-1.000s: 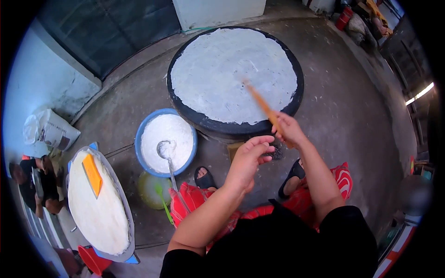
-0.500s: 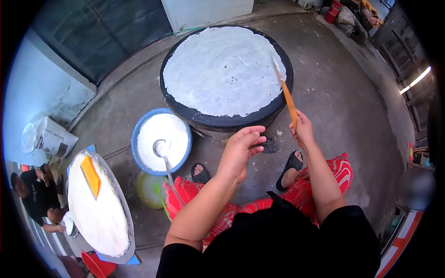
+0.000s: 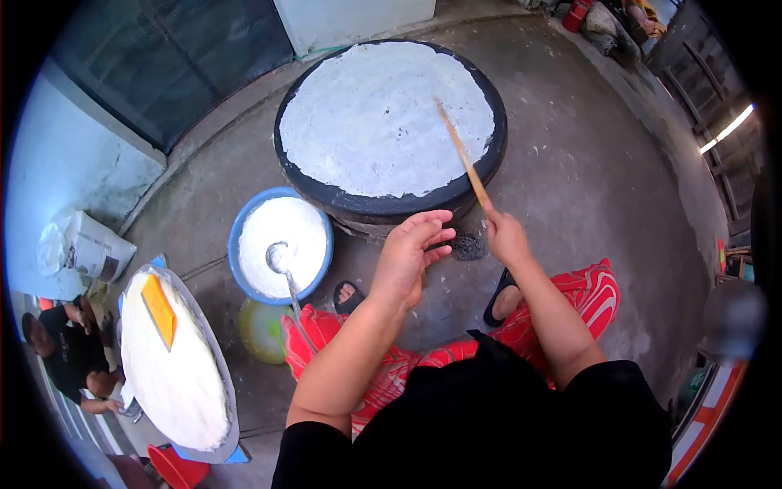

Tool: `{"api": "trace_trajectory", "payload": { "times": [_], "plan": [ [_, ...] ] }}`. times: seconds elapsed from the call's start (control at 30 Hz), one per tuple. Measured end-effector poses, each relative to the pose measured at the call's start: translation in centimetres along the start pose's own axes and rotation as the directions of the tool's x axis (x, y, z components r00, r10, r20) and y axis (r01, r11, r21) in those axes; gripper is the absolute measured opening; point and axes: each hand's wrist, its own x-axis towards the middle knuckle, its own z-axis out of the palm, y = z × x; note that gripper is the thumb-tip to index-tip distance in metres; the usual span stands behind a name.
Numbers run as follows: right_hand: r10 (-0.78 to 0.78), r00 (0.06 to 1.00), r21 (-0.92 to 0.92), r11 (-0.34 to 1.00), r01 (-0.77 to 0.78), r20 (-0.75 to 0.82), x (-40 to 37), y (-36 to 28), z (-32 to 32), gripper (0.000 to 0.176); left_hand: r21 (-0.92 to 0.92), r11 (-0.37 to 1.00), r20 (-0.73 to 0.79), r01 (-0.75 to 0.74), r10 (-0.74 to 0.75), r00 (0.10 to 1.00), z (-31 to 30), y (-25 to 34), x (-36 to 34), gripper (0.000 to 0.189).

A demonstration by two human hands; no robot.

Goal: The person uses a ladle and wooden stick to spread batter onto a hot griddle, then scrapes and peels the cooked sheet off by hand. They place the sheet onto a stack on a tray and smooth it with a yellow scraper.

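My right hand is closed around the near end of a long, thin wooden spatula. The far end of the spatula overlaps the right part of a thin white layer of batter, spread over a large round black griddle. My left hand hovers in front of the griddle's near edge with nothing in it, fingers slightly bent and apart. Left of it, a blue basin holds white batter, and a metal ladle rests in it.
At left, a pile of large thin white sheets lies on a round board, with an orange scraper on top. A person in black sits beyond. A greenish tub, white sack and red bucket stand nearby.
The spatula has swung left, its tip passing from the griddle's right edge inward over the white layer. My right hand has moved left, closer to my left hand, which stays nearly in place.
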Motion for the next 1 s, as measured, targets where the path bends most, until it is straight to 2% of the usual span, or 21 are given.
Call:
{"api": "trace_trajectory", "payload": {
  "times": [0.03,0.07,0.1,0.13,0.17,0.2,0.27,0.33,0.37,0.4,0.43,0.5,0.53,0.67,0.73,0.77,0.8,0.83,0.87,0.93,1.0],
  "plan": [
    [-0.001,1.000,0.000,1.000,0.001,-0.006,-0.5,0.6,0.5,0.040,-0.010,1.000,0.001,-0.008,0.008,1.000,-0.2,-0.1,0.1,0.026],
    [0.062,0.995,0.328,0.941,-0.086,0.084,-1.3,1.7,1.2,0.038,-0.022,1.000,0.002,-0.015,0.015,1.000,-0.2,-0.2,0.2,0.026],
    [0.090,0.978,0.609,0.770,-0.189,0.190,-1.7,2.3,1.5,0.036,-0.023,1.000,0.003,-0.016,0.016,1.000,-0.2,-0.1,0.1,0.026],
    [0.090,0.978,0.609,0.771,-0.189,0.190,-1.7,1.7,0.2,0.036,-0.026,0.999,0.010,-0.019,0.019,1.000,-0.1,0.0,-0.1,0.026],
    [0.266,0.911,0.763,0.499,-0.410,0.316,-1.9,1.3,-1.6,0.035,-0.029,0.999,0.017,-0.022,0.022,1.000,0.0,0.1,-0.2,0.026],
    [0.379,0.794,0.816,0.148,-0.559,0.475,-1.9,1.0,-2.7,0.034,-0.028,0.999,0.019,-0.018,0.018,1.000,0.0,0.0,-0.2,0.026],
    [0.379,0.828,0.843,0.183,-0.505,0.414,-1.0,1.4,-2.2,0.035,-0.016,1.000,0.025,-0.024,0.024,0.999,0.0,0.0,-0.2,0.026],
    [0.357,0.849,0.787,0.348,-0.509,0.390,-0.4,1.6,-1.8,0.036,-0.014,1.000,0.024,-0.025,0.025,0.999,-0.2,-0.2,-0.1,0.026],
    [0.358,0.849,0.789,0.347,-0.506,0.388,0.1,2.3,-0.8,0.036,-0.015,1.000,0.023,-0.028,0.028,0.999,-0.2,-0.2,0.0,0.026],
    [0.252,0.963,0.551,0.792,-0.262,0.097,0.5,2.4,-0.1,0.038,-0.014,0.999,0.025,-0.029,0.029,0.999,-0.1,-0.2,0.0,0.026],
    [-0.001,0.994,0.107,0.994,0.012,-0.110,0.9,2.6,0.5,0.040,-0.017,0.999,0.024,-0.027,0.028,0.999,-0.1,-0.2,0.0,0.026],
    [0.058,0.998,0.009,0.998,-0.058,-0.035,1.4,1.2,-0.2,0.041,-0.020,1.000,0.020,-0.022,0.022,1.000,-0.2,-0.4,0.1,0.026],
    [0.121,0.992,-0.095,0.988,-0.118,0.032,1.5,-0.2,-0.7,0.043,-0.016,1.000,0.025,-0.021,0.021,0.999,-0.2,-0.4,0.1,0.026],
    [0.084,0.996,-0.075,0.994,-0.081,0.039,1.2,-1.0,0.6,0.043,-0.023,0.999,0.025,-0.024,0.024,0.999,-0.3,-0.5,0.4,0.025],
    [-0.092,0.993,0.065,0.993,0.097,-0.076,0.3,-0.4,1.0,0.037,-0.025,0.999,0.028,-0.025,0.026,0.999,-0.3,-0.5,0.5,0.025],
    [-0.094,0.993,0.064,0.993,0.099,-0.078,-0.1,0.3,0.8,0.037,-0.025,0.999,0.030,-0.026,0.027,0.999,-0.3,-0.4,0.5,0.025],
    [0.199,0.970,0.517,0.821,-0.241,0.137,-0.8,0.0,-0.9,0.036,-0.026,0.999,0.028,-0.029,0.029,0.999,-0.3,-0.4,0.4,0.025],
    [0.331,0.831,0.747,0.373,-0.550,0.447,-1.2,-0.2,-2.1,0.035,-0.021,0.999,0.034,-0.031,0.032,0.999,-0.3,-0.4,0.4,0.026],
    [0.329,0.831,0.745,0.376,-0.551,0.448,-1.4,0.0,-2.5,0.035,-0.016,0.999,0.040,-0.032,0.033,0.999,-0.2,-0.4,0.3,0.026],
    [0.418,0.791,0.831,0.133,-0.540,0.447,-1.9,0.3,-2.9,0.035,-0.019,0.999,0.041,-0.028,0.028,0.999,-0.1,-0.5,0.2,0.026],
    [0.432,0.812,0.846,0.179,-0.503,0.392,-2.4,0.6,-1.8,0.037,-0.021,0.999,0.039,-0.025,0.026,0.999,-0.1,-0.6,0.1,0.026]
  ]
}}
